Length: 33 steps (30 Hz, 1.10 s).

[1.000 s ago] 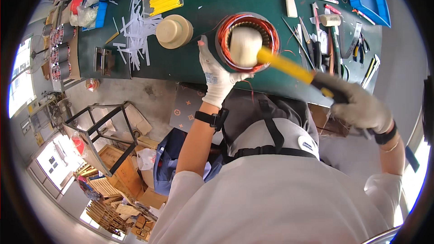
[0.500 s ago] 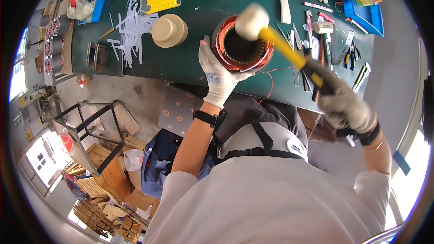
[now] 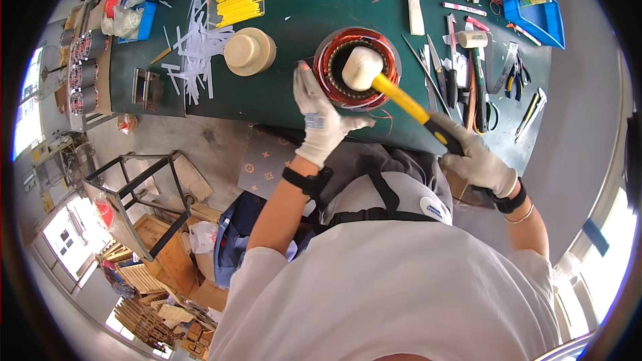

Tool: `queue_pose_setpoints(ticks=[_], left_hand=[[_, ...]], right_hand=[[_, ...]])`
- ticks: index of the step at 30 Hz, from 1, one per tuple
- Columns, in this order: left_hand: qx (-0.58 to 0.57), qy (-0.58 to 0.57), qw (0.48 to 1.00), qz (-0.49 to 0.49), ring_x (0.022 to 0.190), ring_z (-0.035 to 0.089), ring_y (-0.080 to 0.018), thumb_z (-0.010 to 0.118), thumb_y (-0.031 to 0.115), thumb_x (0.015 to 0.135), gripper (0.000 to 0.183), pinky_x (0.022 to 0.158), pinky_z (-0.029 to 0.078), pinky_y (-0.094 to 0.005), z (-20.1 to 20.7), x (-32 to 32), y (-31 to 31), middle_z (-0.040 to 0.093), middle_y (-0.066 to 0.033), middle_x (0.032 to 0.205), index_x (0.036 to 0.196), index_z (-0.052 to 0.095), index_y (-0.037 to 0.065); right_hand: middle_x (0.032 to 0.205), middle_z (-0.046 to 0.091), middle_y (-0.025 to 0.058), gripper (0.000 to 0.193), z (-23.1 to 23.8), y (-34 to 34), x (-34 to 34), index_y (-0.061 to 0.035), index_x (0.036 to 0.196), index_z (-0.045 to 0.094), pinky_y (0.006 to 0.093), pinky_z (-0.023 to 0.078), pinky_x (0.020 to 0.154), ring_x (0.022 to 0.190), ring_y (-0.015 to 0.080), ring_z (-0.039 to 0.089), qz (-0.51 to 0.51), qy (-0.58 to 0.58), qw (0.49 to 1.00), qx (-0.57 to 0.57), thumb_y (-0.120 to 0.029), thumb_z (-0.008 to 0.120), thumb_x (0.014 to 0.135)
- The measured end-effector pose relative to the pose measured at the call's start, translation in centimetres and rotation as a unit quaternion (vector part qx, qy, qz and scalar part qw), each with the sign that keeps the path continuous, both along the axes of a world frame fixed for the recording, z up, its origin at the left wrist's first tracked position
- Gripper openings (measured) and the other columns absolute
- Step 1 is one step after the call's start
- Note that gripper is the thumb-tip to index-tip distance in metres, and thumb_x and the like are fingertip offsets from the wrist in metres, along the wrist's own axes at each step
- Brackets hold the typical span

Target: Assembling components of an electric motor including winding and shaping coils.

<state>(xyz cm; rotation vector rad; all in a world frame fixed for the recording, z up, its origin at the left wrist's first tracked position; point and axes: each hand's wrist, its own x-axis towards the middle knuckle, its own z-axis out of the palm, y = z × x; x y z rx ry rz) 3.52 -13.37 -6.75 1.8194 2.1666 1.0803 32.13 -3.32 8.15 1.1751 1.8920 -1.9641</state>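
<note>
My gloved right hand [image 3: 483, 162] is wrapped around the dark grip of a mallet [image 3: 404, 100] with a yellow shaft and a pale, rounded head. Its head is over the central opening of a motor stator [image 3: 323, 79], a ring wound with red-brown copper wire, on the table. Whether the head touches the stator I cannot tell. My gloved left hand [image 3: 321, 117] is open at the stator's near left side, fingers stretched up along it and thumb spread to the right; contact is unclear. A loose red wire [image 3: 388, 120] trails from the stator's near side.
The green table [image 3: 287, 43] holds a cream stepped round block [image 3: 249, 52], white paper strips [image 3: 194, 57], yellow strips [image 3: 237, 3] and a metal bracket [image 3: 144, 87]. On the right lie a second mallet [image 3: 473, 40], pliers [image 3: 518, 80], a utility knife [image 3: 533, 112] and a blue bin [image 3: 535, 20].
The mallet has swung down and left, its head now over the stator's opening. My right hand moved left with it. My left hand has loosened, its thumb now apart from the stator.
</note>
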Motion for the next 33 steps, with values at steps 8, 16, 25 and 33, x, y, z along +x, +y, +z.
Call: queue_pose_setpoints(ticks=[8, 16, 25, 33], left_hand=[[-0.175, 0.134, 0.967, 0.129, 0.125, 0.048, -0.0494, 0.076, 0.051, 0.082, 0.079, 0.104, 0.042, -0.0578, 0.6, -19.0, 6.2, 0.042, -0.0275, 0.144, 0.146, 0.045, 0.016], [-0.248, 0.245, 0.920, 0.179, 0.102, 0.060, -0.0437, 0.071, 0.051, 0.085, 0.068, 0.091, 0.049, -0.0505, 0.5, -18.3, 4.4, 0.059, -0.0224, 0.113, 0.134, 0.053, 0.007], [-0.041, -0.048, 0.997, 0.053, 0.112, 0.056, -0.0352, 0.068, 0.027, 0.092, 0.045, 0.099, 0.044, -0.0455, 15.4, -8.6, 2.5, 0.059, -0.0193, 0.120, 0.125, 0.055, -0.002], [-0.105, 0.096, 0.990, -0.003, 0.101, 0.061, -0.0361, 0.075, 0.030, 0.085, 0.044, 0.090, 0.050, -0.0445, 14.3, 0.2, 6.6, 0.062, -0.0168, 0.111, 0.121, 0.061, 0.008]], right_hand=[[0.079, 0.051, -0.0002, 0.075, -1.0, 2.5, 2.5, -0.0104, 0.157, 0.027, 0.0220, 0.035, 0.040, 0.049, 0.0054, 0.044, -0.359, -0.067, 0.928, 0.073, 0.004, 0.052, 0.088], [0.085, 0.057, 0.0018, 0.074, -3.0, -1.1, 4.2, -0.0089, 0.156, 0.031, 0.0223, 0.039, 0.044, 0.052, 0.0056, 0.046, -0.428, -0.073, 0.898, 0.073, 0.004, 0.052, 0.087], [0.101, 0.059, 0.0064, 0.077, -4.5, -1.9, 4.4, -0.0090, 0.156, 0.031, 0.0239, 0.042, 0.054, 0.061, 0.0080, 0.047, -0.427, -0.031, 0.895, 0.130, 0.005, 0.055, 0.084], [0.139, 0.052, 0.0215, 0.075, -4.7, -1.6, 4.5, -0.0049, 0.155, 0.030, 0.0315, 0.037, 0.108, 0.127, 0.0276, 0.052, -0.322, -0.040, 0.929, 0.178, 0.005, 0.054, 0.084]])
